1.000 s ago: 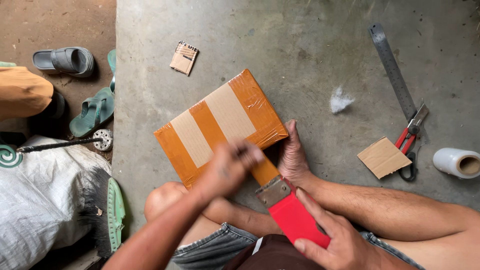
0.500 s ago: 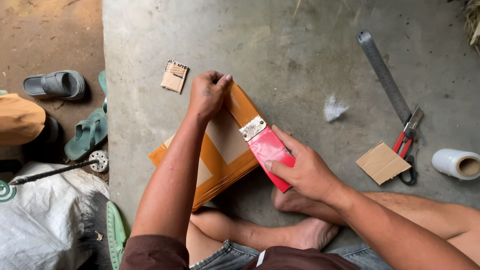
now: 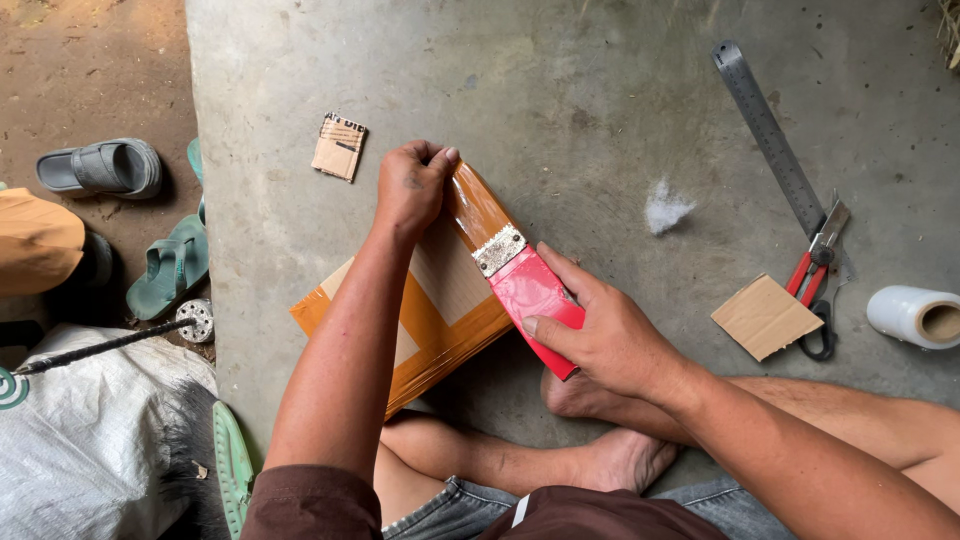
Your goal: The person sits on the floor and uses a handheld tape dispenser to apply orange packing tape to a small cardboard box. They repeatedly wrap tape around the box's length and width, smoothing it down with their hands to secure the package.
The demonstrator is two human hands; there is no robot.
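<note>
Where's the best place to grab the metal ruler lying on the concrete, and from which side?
Probably at the near end of the metal ruler, just above the red-handled scissors, pinching across its narrow width from above. It lies flat and bare there, angled away toward the top; the right hand, busy with the red tape dispenser, is nearest.

A flat cardboard package (image 3: 440, 310) is lying on the concrete in front of the person's crossed legs, wrapped in wide bands of brown tape alternating with paler, bare-looking strips. It is sitting at a slant, its far corner under the left hand (image 3: 412, 188) and its near edge reaching toward the knee. The right hand (image 3: 610, 335) is holding a red tape dispenser (image 3: 530, 295) against the package's right edge, brown tape running from its toothed metal end up to the left hand. No labels, signs or screens are showing.
</note>
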